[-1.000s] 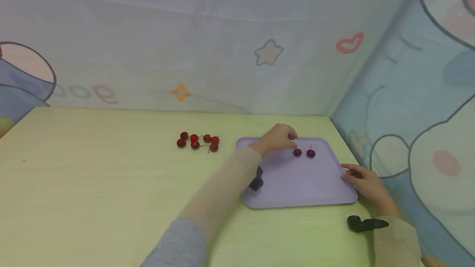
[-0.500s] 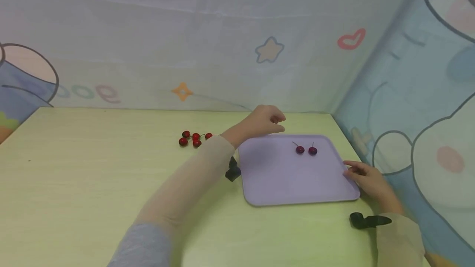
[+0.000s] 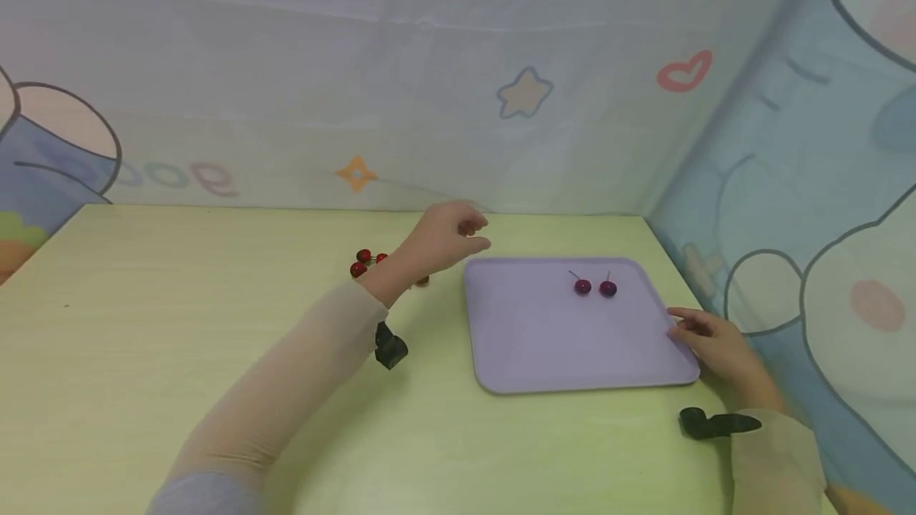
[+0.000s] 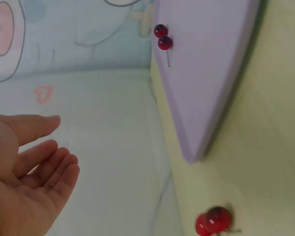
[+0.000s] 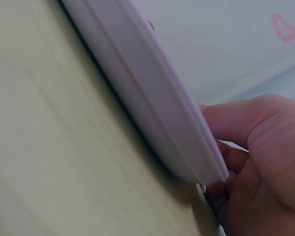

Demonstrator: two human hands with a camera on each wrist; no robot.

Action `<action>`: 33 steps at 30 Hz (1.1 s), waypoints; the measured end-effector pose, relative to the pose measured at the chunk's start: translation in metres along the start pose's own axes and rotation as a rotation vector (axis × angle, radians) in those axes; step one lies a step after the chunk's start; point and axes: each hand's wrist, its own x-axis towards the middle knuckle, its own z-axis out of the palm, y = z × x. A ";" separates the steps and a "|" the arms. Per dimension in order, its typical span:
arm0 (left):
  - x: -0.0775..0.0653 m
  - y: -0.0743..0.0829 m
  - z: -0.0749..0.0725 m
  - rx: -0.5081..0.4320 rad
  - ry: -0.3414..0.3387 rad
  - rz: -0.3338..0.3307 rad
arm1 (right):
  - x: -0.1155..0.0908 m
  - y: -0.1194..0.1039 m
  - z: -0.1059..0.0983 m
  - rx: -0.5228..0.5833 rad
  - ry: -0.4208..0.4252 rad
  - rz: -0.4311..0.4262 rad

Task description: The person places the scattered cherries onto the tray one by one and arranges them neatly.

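Observation:
Above the back of the table, my left hand (image 3: pixel 438 238) is held with loosely bent fingers and nothing in its grasp. Beneath its wrist in the head view lies a group of red cherries (image 3: pixel 358 269), partly hidden by the arm; the left wrist view shows a pair of these cherries (image 4: pixel 217 220) on the table. Two dark red cherries (image 3: pixel 583 287) with stems sit near the back of the lilac tray (image 3: pixel 558 340). At the tray's right edge, my right hand (image 3: pixel 719 350) grips the rim, thumb (image 5: pixel 226 118) over the top and fingers curled below.
A pale yellow table (image 3: pixel 179 340) carries everything. Its back edge meets a printed cloth backdrop (image 3: pixel 429 102), and another printed cloth (image 3: pixel 787 181) hangs along the right side. A black wrist mount (image 3: pixel 390 348) sticks out from the left sleeve.
My left hand has moved from over the tray leftward to near the table cherries, leaving the two cherries on the tray. My right hand stays at the tray's edge.

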 end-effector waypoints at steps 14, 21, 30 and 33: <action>-0.029 -0.054 0.010 0.017 0.121 -0.225 | -0.002 -0.003 0.000 -0.009 -0.017 0.036; -0.036 -0.071 0.018 0.095 0.121 -0.248 | -0.002 -0.003 0.001 -0.006 -0.013 0.037; -0.033 -0.084 0.025 0.126 0.127 -0.284 | 0.000 0.000 0.002 0.010 -0.005 0.031; -0.030 -0.085 0.026 0.139 0.131 -0.289 | 0.000 -0.001 0.002 0.012 -0.003 0.033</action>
